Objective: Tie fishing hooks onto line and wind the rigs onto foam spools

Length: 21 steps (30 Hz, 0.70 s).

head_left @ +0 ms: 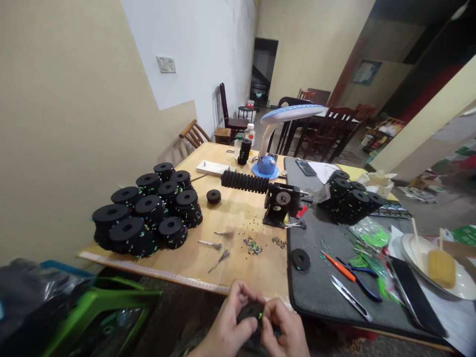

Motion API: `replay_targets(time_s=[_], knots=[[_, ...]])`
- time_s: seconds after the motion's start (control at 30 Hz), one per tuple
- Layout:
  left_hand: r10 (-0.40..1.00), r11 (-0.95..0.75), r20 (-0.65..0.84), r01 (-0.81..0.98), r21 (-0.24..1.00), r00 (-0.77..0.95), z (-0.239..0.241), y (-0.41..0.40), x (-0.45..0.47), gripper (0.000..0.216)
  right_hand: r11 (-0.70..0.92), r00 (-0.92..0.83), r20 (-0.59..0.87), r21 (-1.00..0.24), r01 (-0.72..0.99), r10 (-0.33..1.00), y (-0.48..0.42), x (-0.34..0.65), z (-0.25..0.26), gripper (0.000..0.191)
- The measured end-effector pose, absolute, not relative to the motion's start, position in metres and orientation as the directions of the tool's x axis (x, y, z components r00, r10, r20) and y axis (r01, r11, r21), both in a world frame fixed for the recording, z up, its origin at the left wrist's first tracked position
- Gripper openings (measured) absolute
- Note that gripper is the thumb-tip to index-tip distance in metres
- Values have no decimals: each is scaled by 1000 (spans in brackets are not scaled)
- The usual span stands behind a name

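Note:
Both of my hands are at the bottom middle, in front of the table edge, closed together round one black foam disc [253, 312] with small coloured bits on it. My left hand [226, 325] grips its left side, and my right hand [284, 329] pinches its right side. A pile of similar black discs [148, 210] lies on the wooden table [238, 208] to the left. Another heap of discs [347, 198] sits on the dark mat [316, 287] to the right. A single disc [300, 259] lies on the mat near me.
A black hand-crank device [280, 203] with a ribbed black roll [244, 181] stands mid-table, behind scattered coloured beads [253, 244]. A blue desk lamp [273, 144] is behind it. Pliers [359, 275], snips [349, 296], a phone [414, 295] and a plate [461, 290] lie right. A green stool [96, 307] stands left.

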<state>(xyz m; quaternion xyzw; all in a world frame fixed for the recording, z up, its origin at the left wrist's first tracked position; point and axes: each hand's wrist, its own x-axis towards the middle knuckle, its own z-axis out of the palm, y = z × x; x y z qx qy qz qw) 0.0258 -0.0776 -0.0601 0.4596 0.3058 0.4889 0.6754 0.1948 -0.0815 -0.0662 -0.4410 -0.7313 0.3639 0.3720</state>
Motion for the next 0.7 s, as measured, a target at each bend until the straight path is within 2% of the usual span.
replay_targets(time_s=[0.23, 0.4, 0.7], knots=[[949, 128, 9, -413, 902, 315, -65, -78, 28, 26, 505, -325, 390, -723, 471, 862, -82, 189, -68, 14], [963, 100, -6, -336, 937, 268, -54, -78, 31, 26, 558, -313, 462, -664, 498, 830, -81, 189, -67, 14], [986, 44, 4, -284, 958, 168, -43, -79, 40, 24, 474, -285, 379, -698, 537, 880, -88, 192, -77, 11]])
